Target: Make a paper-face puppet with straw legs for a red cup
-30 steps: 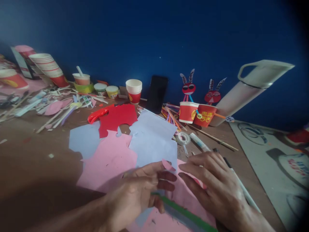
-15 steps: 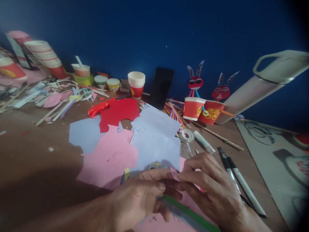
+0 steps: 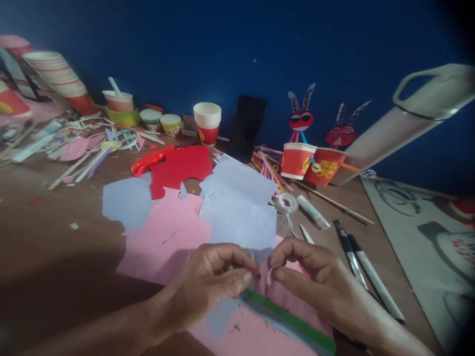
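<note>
My right hand (image 3: pixel 311 274) pinches a small curled pink paper piece (image 3: pixel 270 274) between thumb and fingertips. Facing it, my left hand (image 3: pixel 218 272) has its thumb and index finger closed together just left of that piece. What sits between the left fingertips is too small to make out. Below both hands, a long green-and-grey strip (image 3: pixel 289 319) slants across pink paper (image 3: pixel 256 333) marked with dark bits. Behind the hands lie cut sheets: pale blue paper (image 3: pixel 239 217), pink paper (image 3: pixel 166 227) and red paper (image 3: pixel 181 168).
Two markers (image 3: pixel 374 277), a tape roll (image 3: pixel 287 202) and a glue tube (image 3: pixel 313 212) lie to the right. Paper cups (image 3: pixel 208 123), a phone (image 3: pixel 248 128), cup figures (image 3: pixel 299 160) and a tilted flask (image 3: pixel 393 123) stand along the wall. Scraps (image 3: pixel 85 148) clutter the left.
My hands have drawn apart a little, with the left fingers coming out from behind the right ones. The pink piece stays in my right fingertips. The view has shifted slightly.
</note>
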Action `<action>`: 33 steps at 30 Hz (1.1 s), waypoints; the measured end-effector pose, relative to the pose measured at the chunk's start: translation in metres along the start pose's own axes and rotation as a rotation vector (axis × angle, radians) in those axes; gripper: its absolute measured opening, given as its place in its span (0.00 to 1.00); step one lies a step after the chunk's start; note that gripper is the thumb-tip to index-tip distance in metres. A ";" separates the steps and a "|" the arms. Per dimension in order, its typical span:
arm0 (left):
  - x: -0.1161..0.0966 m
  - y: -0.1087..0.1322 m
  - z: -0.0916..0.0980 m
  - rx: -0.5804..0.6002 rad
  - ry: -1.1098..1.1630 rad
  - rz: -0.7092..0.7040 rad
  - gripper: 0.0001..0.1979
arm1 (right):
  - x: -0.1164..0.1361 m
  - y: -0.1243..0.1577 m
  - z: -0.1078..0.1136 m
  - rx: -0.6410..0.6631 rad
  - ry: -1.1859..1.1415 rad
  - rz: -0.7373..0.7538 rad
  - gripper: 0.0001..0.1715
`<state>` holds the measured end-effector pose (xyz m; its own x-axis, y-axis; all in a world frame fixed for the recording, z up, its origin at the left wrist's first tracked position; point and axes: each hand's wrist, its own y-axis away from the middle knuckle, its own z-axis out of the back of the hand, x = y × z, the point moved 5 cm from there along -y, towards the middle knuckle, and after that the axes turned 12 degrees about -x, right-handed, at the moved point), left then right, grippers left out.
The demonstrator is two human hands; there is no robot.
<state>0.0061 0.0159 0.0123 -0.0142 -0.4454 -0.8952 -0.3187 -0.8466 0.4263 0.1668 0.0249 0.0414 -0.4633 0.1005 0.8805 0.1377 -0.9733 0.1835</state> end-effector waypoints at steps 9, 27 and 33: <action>0.007 -0.002 -0.008 -0.018 -0.019 0.001 0.11 | 0.000 0.008 -0.012 0.071 0.150 0.047 0.06; 0.006 -0.007 -0.002 -0.234 0.322 -0.028 0.09 | 0.000 0.000 -0.015 -0.050 -0.206 -0.100 0.08; 0.008 -0.005 -0.003 -0.251 0.346 -0.029 0.09 | -0.005 0.001 -0.024 -0.133 -0.205 -0.081 0.06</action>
<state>0.0105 0.0156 0.0033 0.3234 -0.4558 -0.8292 -0.0727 -0.8857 0.4585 0.1477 0.0187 0.0269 -0.2795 0.2053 0.9379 -0.0153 -0.9777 0.2095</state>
